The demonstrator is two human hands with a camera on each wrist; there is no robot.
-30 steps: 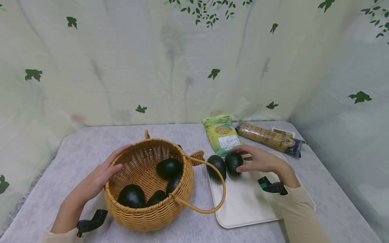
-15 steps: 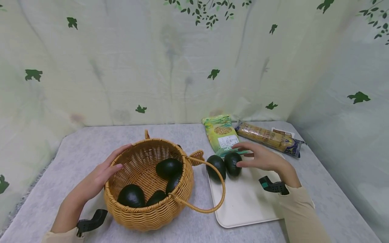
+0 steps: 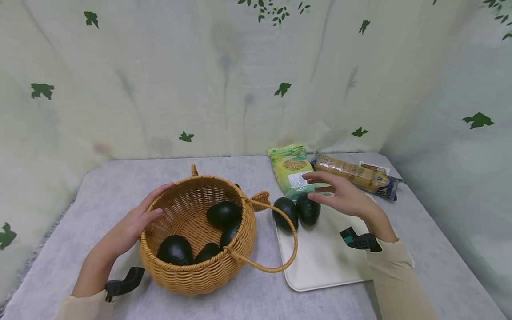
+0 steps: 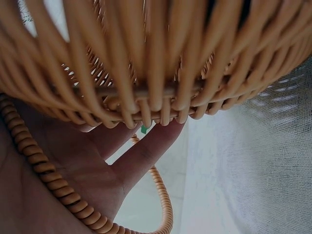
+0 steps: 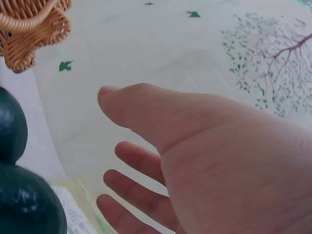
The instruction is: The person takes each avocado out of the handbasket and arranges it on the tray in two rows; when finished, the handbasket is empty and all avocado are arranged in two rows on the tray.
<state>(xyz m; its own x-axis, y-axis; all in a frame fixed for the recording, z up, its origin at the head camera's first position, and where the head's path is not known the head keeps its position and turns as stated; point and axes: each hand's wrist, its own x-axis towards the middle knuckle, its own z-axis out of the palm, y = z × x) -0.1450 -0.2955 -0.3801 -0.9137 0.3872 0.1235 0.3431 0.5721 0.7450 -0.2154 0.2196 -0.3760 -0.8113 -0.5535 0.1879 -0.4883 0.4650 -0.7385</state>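
Note:
My left hand (image 3: 129, 226) rests on the left rim of a wicker basket (image 3: 192, 282), fingers spread along it. In the left wrist view, the straight fingers (image 4: 152, 152) touch the basket's weave (image 4: 161, 53), and a coiled handle loop (image 4: 56, 183) passes the palm. Several dark green avocados (image 3: 175, 250) lie inside the basket. My right hand (image 3: 346, 195) hovers over the white tray (image 3: 328, 262), fingers apart and nothing between them. Below its fingertips sits one avocado (image 3: 309, 211), beside a second avocado (image 3: 286, 213) at the tray's far left corner.
A yellow-green bag (image 3: 294, 171) with a white label lies behind the tray. A long plastic-wrapped package (image 3: 356, 174) lies at the back right, by a small card (image 3: 374, 168). The basket's other handle (image 3: 294, 249) sticks out over the tray's left edge.
My right hand has risen off the right avocado, its fingers spreading wider, and the avocado stays on the tray. The left hand stays on the basket. The head view has tilted slightly down.

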